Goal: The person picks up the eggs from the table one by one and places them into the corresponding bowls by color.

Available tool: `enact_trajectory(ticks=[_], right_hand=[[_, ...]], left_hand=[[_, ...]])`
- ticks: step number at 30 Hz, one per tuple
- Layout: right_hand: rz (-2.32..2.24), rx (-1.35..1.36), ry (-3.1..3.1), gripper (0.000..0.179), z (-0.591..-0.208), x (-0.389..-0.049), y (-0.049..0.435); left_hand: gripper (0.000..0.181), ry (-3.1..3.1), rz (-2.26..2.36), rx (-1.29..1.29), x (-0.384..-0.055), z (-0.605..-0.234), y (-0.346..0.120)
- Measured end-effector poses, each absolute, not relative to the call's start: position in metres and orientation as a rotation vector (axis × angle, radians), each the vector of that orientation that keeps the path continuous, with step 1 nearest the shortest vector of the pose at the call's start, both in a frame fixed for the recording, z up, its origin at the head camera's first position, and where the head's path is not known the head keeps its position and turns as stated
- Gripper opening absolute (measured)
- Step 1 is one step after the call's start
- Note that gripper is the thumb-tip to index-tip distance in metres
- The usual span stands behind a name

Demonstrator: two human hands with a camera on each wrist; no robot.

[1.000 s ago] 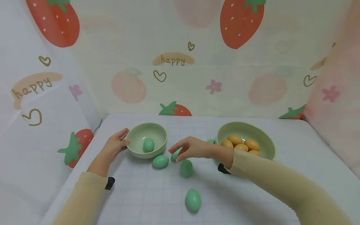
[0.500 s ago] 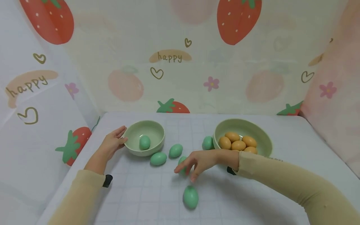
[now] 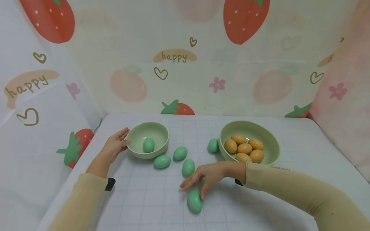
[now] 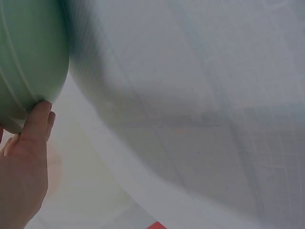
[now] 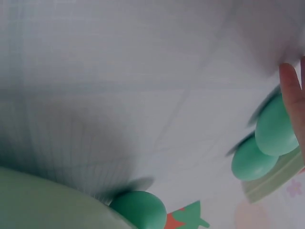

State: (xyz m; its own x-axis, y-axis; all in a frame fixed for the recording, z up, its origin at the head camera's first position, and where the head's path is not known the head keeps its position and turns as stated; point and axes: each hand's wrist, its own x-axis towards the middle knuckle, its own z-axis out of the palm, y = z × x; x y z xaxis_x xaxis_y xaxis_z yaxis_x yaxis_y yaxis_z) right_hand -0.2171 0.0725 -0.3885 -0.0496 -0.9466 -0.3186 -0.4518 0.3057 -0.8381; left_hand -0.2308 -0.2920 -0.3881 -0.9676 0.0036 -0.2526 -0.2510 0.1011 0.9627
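My left hand point(image 3: 115, 146) rests with straight fingers against the outer left side of a light green bowl point(image 3: 147, 155). Inside that bowl lies one green egg point(image 3: 148, 145). In the left wrist view the fingers point(image 4: 35, 121) touch the bowl's wall point(image 4: 33, 52) near its rim. Over the nearest green egg point(image 3: 195, 202) my right hand point(image 3: 212, 175) spreads its fingers, the thumb tip overlapping the egg's right side. Just behind them is another green egg point(image 3: 188, 167). The right wrist view has my fingers point(image 5: 293, 95) at its right edge, beside green eggs.
Two green eggs, one point(image 3: 162, 161) beside the left bowl and one point(image 3: 180, 153) farther back, lie on the white cloth point(image 3: 144, 199). A larger green bowl point(image 3: 270, 141) at right holds several orange-brown eggs point(image 3: 245, 149). One green egg point(image 3: 213, 145) lies left of it.
My right hand has come from beside the middle eggs toward me and slightly right, down to the nearest green egg. The left hand stays at the bowl. The view has shifted slightly.
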Motion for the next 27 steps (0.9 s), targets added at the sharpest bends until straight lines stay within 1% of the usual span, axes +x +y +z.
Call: enact_trajectory(ticks=[7,19,22,27], right_hand=[[-0.756,-1.427,1.561,0.057,-0.399,-0.216,0.075],[-0.721,-1.611,1.606,0.050,-0.407,-0.212,0.077],[-0.713,-1.605,1.632,0.048,-0.408,-0.210,0.078],[-0.692,-1.522,1.665,0.044,-0.407,-0.208,0.079]], left_hand=[[0.065,2.185,1.955,-0.269,-0.232,-0.389,-0.292],[0.064,2.188,1.962,-0.263,-0.233,-0.389,-0.291],[0.064,2.183,1.967,-0.261,-0.233,-0.389,-0.291],[0.064,2.194,1.948,-0.251,-0.233,-0.389,-0.292]])
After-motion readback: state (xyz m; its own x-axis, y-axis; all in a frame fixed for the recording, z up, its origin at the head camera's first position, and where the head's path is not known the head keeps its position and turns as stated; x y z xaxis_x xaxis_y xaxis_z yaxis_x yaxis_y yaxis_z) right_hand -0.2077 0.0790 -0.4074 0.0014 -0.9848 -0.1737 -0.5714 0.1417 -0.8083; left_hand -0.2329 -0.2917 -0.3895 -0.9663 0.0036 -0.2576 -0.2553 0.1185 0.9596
